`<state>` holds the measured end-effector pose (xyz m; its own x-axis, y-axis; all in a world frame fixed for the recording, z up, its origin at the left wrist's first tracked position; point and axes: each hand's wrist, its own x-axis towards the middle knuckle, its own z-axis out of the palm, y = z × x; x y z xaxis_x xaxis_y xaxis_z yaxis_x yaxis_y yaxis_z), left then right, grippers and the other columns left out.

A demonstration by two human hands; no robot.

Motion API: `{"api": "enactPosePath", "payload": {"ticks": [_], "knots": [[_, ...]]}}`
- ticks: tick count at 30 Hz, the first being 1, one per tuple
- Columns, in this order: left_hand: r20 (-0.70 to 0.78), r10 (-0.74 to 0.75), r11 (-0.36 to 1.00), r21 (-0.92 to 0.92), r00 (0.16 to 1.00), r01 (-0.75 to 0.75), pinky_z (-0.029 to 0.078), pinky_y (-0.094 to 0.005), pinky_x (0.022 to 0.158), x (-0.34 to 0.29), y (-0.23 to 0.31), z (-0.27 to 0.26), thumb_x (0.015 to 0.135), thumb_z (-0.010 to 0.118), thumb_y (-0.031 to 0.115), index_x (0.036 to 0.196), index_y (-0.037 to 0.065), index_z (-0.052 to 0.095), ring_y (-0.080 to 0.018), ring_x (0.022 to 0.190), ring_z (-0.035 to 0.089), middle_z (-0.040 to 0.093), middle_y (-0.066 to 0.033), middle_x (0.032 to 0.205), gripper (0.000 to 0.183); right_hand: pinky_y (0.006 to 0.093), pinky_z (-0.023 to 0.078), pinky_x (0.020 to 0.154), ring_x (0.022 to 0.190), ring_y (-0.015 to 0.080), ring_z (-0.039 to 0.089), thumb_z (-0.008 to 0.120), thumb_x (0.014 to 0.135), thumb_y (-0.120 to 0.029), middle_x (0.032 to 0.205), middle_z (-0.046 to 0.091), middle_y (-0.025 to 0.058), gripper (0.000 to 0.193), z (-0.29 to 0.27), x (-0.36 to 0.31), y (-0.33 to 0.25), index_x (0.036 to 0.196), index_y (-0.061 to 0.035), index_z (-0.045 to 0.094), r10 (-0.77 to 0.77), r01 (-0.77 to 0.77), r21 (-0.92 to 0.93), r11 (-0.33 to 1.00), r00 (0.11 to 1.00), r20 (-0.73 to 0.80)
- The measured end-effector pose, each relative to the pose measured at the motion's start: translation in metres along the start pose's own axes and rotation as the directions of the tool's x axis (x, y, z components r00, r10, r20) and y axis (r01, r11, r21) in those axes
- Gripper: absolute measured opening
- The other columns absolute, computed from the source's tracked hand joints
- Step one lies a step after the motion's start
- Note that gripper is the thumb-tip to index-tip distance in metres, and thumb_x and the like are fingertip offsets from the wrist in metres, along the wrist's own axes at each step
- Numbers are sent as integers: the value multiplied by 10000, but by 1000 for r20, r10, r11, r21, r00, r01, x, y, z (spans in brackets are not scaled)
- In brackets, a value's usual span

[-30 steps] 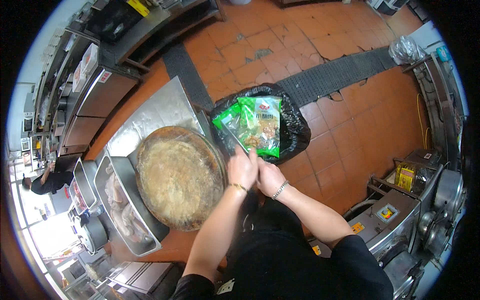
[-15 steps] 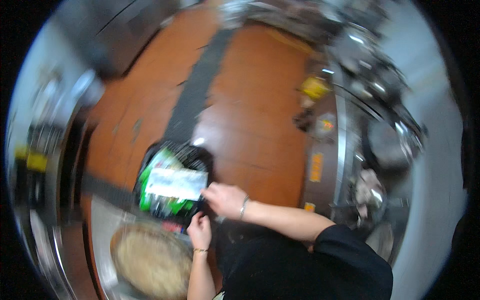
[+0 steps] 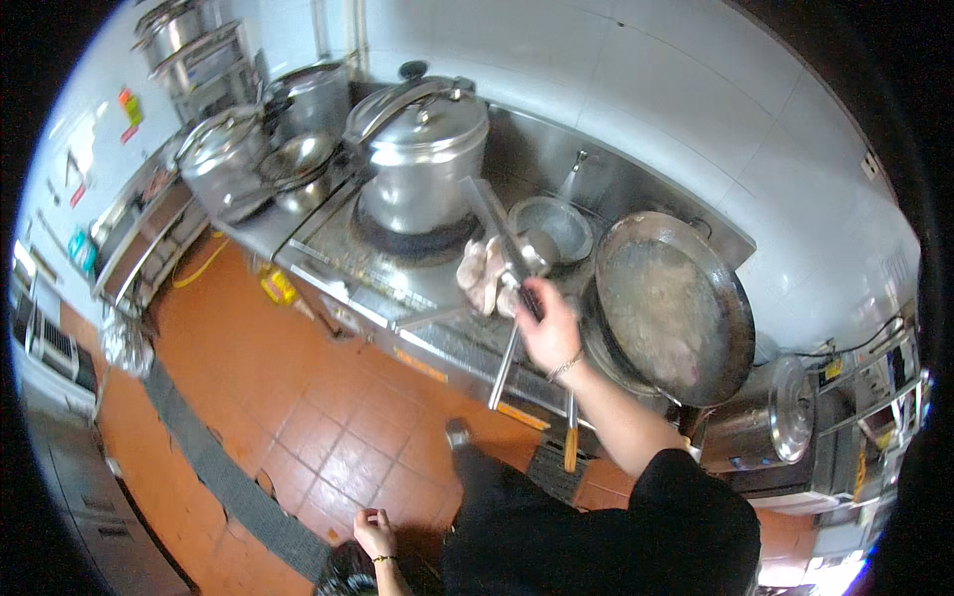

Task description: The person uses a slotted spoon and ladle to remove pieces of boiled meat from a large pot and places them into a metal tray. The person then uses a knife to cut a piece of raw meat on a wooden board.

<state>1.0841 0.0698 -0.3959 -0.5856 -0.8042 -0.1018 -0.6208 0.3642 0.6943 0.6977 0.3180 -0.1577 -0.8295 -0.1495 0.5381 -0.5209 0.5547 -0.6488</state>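
Observation:
My right hand [image 3: 550, 326] is closed on the black handle of a knife [image 3: 494, 221], whose grey blade is blurred and points up and away. Beside and partly behind the knife, pale pieces that look like meat [image 3: 484, 274] lie in a ladle or strainer, mostly hidden. Its long metal handle [image 3: 505, 372] sticks out over the stove's front edge. Low in the picture, my left hand [image 3: 376, 533] hangs with loosely curled fingers and nothing visible in them. Just below it is part of a dark plastic bag [image 3: 348, 571].
A large wok [image 3: 730, 338] with cloudy liquid sits right of my right hand. A small metal bowl [image 3: 568, 226] stands behind, and a big lidded pressure cooker [image 3: 422, 164] farther left. A wooden-tipped handle [image 3: 570, 447] juts from the stove front. A dark mat strip [image 3: 214, 477] crosses the tiled floor.
The view has swung from the floor to the stove. Both hands were at a black bag with a green-and-white package; my right hand has left it and now holds the knife over the stove.

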Motion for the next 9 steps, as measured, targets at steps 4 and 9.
{"api": "enactPosePath", "payload": {"ticks": [4,9], "knots": [[64,92,995,40,994,-95,513,-435,702,93,32,54,762,790,171,955,2,627,-370,771,639,664,-201,869,304,464,519,924,1086,411,628,612,854,-92,1144,653,249,364,-6,185,130,1210,-30,571,381,-271,-449,852,908,174],[305,-165,975,191,938,110,539,-381,792,211,-2,95,775,790,231,1096,-18,620,-278,870,667,699,-166,929,440,468,526,950,1149,365,623,528,895,-47,1264,634,174,400,6,335,279,1287,-85,600,626,-55,-845,532,697,350]]}}
